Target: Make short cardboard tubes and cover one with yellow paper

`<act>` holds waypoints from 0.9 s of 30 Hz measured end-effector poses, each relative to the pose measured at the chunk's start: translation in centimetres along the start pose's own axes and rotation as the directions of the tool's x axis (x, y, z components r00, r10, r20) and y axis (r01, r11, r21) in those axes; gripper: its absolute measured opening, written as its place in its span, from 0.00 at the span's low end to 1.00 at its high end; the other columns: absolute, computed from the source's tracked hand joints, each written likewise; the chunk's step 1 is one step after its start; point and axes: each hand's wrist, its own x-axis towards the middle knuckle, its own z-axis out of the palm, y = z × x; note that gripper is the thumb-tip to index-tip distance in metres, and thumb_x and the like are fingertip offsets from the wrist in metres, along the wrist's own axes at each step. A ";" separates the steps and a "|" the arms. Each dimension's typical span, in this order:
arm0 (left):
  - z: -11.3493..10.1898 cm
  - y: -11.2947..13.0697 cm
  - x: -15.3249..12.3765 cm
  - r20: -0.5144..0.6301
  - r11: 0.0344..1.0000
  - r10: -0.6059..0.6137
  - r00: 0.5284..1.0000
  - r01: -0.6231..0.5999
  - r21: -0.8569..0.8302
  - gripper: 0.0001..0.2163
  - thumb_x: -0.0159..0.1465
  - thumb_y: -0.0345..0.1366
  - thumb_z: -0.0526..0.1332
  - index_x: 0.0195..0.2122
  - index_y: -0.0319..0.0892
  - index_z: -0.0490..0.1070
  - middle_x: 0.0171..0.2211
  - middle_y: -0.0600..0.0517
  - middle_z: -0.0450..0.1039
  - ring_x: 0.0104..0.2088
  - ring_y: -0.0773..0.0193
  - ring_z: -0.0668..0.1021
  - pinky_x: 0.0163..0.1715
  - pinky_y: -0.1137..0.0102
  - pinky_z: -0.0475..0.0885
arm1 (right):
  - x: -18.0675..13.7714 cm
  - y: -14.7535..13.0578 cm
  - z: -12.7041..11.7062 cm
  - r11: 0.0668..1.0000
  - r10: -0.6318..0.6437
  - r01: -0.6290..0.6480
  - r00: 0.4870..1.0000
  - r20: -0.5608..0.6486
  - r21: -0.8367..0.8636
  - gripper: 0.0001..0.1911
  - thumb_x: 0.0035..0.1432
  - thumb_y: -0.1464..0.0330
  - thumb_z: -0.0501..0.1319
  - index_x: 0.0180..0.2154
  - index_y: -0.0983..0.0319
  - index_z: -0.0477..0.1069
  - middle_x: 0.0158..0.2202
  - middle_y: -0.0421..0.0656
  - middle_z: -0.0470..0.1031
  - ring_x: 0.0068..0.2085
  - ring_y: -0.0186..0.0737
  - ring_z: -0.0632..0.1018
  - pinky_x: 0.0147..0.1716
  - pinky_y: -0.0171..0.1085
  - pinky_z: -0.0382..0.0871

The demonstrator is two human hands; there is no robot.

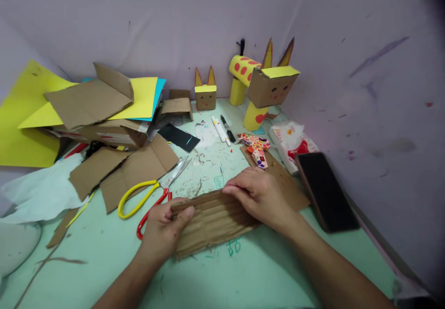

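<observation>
From my remote station I find the corrugated cardboard strip (212, 228) at the near middle of the green table (271, 276), ridged face up and tilted between both hands. The left hand (165, 225), at the strip's nine o'clock, has its thumb pressed on the ridged face, fingers folded behind, closed on that end. The right hand (259, 195), at one to two o'clock, has thumb and forefinger drawn nearly together at the far edge; their exact hold is partly hidden. I judge the step in hand to be working that edge by fingers alone, since the scissors (163, 188) lie unheld at ten o'clock. The next move, in my assessment, calls for a firm left grip and small right-hand adjustments along the edge, lest the ridges crush. The spotted cardboard giraffe (269, 86) stands upright at one o'clock, well apart.
</observation>
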 end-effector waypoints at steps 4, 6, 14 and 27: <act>-0.7 -0.6 0.4 -0.059 1.000 0.013 0.998 -0.013 0.011 0.11 0.49 0.43 0.66 0.26 0.40 0.77 0.23 0.51 0.77 0.26 0.61 0.76 0.22 0.72 0.70 | -0.2 1.0 -0.6 0.997 0.015 -0.036 0.962 -0.272 -0.072 0.12 0.60 0.65 0.59 0.26 0.59 0.75 0.23 0.42 0.77 0.28 0.41 0.74 0.38 0.43 0.67; -1.0 -0.9 0.5 -0.109 1.000 0.013 0.994 -0.012 0.006 0.13 0.50 0.44 0.66 0.29 0.39 0.77 0.26 0.50 0.78 0.28 0.59 0.77 0.24 0.71 0.71 | -0.5 1.3 -1.0 0.995 0.051 -0.086 0.890 -0.452 -0.057 0.13 0.60 0.67 0.58 0.24 0.59 0.73 0.21 0.40 0.73 0.26 0.39 0.73 0.42 0.45 0.67; -0.3 -0.2 0.8 -0.126 0.999 -0.020 0.992 0.014 -0.047 0.13 0.50 0.45 0.65 0.29 0.38 0.75 0.29 0.48 0.79 0.31 0.55 0.79 0.32 0.66 0.74 | -0.9 -3.2 1.2 0.914 -0.405 0.403 0.907 -0.115 -0.038 0.05 0.56 0.69 0.61 0.36 0.57 0.72 0.34 0.43 0.81 0.34 0.43 0.77 0.41 0.45 0.64; 0.3 -0.2 0.1 -0.084 0.978 -0.129 0.988 0.113 -0.172 0.22 0.50 0.47 0.66 0.40 0.36 0.75 0.23 0.49 0.79 0.28 0.53 0.81 0.26 0.66 0.75 | -2.9 -4.0 3.9 0.894 -0.434 0.447 0.871 -0.230 0.006 0.12 0.55 0.75 0.60 0.22 0.56 0.69 0.20 0.39 0.77 0.23 0.38 0.73 0.27 0.41 0.63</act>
